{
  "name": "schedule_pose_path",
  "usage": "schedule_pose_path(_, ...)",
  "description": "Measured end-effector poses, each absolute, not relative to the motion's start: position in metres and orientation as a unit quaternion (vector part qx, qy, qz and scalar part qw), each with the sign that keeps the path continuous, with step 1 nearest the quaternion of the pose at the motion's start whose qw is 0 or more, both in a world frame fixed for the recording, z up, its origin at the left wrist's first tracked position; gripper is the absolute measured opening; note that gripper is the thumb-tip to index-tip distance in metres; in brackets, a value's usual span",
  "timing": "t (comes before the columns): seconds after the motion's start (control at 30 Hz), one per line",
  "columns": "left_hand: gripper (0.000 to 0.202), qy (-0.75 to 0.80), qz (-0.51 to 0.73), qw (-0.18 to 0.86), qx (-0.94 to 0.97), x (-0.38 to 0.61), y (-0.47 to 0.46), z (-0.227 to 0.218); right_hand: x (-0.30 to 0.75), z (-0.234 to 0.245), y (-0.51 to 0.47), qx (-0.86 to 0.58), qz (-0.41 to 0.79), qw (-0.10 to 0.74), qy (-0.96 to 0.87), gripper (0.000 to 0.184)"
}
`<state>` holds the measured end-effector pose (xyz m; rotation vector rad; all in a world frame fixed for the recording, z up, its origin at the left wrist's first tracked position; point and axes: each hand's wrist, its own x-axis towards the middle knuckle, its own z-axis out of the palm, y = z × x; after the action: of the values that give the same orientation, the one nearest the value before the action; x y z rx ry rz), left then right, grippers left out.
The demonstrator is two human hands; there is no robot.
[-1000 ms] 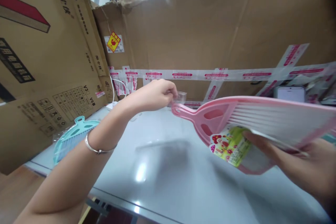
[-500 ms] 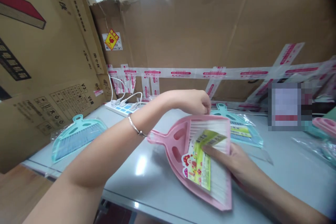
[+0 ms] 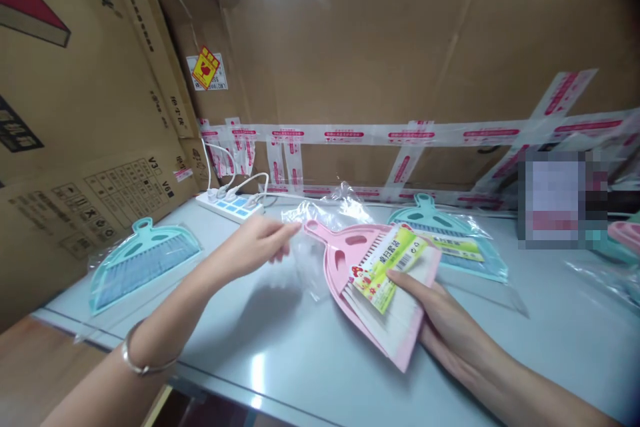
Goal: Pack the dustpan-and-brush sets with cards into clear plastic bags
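My right hand (image 3: pixel 440 317) grips a pink dustpan (image 3: pixel 350 267) with a white brush and a green-yellow label card (image 3: pixel 387 267) tucked in it, thumb pressed on the brush, held tilted above the grey table (image 3: pixel 280 360). My left hand (image 3: pixel 255 243) pinches the edge of a clear plastic bag (image 3: pixel 325 220) that lies loosely around the dustpan's handle end. A silver bangle sits on my left wrist.
A teal dustpan set in a bag (image 3: pixel 140 260) lies at the left, another teal set (image 3: pixel 450 237) behind the pink one. A white power strip (image 3: pixel 227 203) with cables sits at the back. Taped cardboard walls (image 3: pixel 400 47) enclose the table; more bagged items lie far right.
The pink dustpan came down from mid-air and turned handle-away over the table. My left hand left the dustpan's top edge and now pulls a clear bag at its handle.
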<state>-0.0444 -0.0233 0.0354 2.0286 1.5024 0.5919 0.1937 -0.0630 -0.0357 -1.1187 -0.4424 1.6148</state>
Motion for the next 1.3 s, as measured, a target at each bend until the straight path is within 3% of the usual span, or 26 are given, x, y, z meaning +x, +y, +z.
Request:
schedule_pose_path(0.07,0.057,0.580,0.121,0.353,0.724,-0.056,-0.029,0.017,0.192,-0.038,-0.062,-0.471,0.663,0.551,-0.187,0.060)
schedule_pose_path(0.13,0.055,0.570,0.120,0.403,0.706,-0.057,-0.029,-0.001,0.192,-0.040,-0.060,-0.468,0.652,0.565,-0.189,0.063)
schedule_pose_path(0.3,0.044,0.510,0.327,0.586,0.538,-0.030,-0.007,-0.034,0.193,-0.039,-0.058,-0.456,0.650,0.584,-0.169,0.065)
schedule_pose_path(0.43,0.031,0.434,0.392,0.697,0.416,-0.006,-0.003,-0.035,0.195,-0.039,-0.057,-0.462,0.632,0.596,-0.179,0.067)
schedule_pose_path(0.57,0.032,0.387,0.398,0.728,0.403,0.015,-0.023,-0.026,0.194,-0.044,-0.055,-0.459,0.602,0.624,-0.194,0.065)
schedule_pose_path(0.73,0.075,0.381,0.441,0.722,0.373,0.044,-0.040,-0.034,0.187,-0.048,-0.057,-0.437,0.616,0.624,-0.201,0.058)
schedule_pose_path(0.8,0.080,0.388,0.477,0.695,0.373,0.047,-0.040,-0.038,0.185,-0.046,-0.059,-0.439,0.629,0.611,-0.196,0.055)
schedule_pose_path(1.03,0.067,0.385,0.429,0.696,0.428,0.014,-0.031,-0.032,0.207,-0.033,-0.048,-0.473,0.604,0.604,-0.217,0.051)
schedule_pose_path(1.17,0.064,0.380,0.390,0.700,0.462,0.004,-0.029,-0.026,0.230,-0.024,-0.039,-0.528,0.572,0.574,-0.255,0.061)
schedule_pose_path(1.3,0.058,0.364,0.361,0.708,0.485,0.005,-0.031,-0.026,0.236,-0.019,-0.039,-0.505,0.654,0.506,-0.249,0.066)
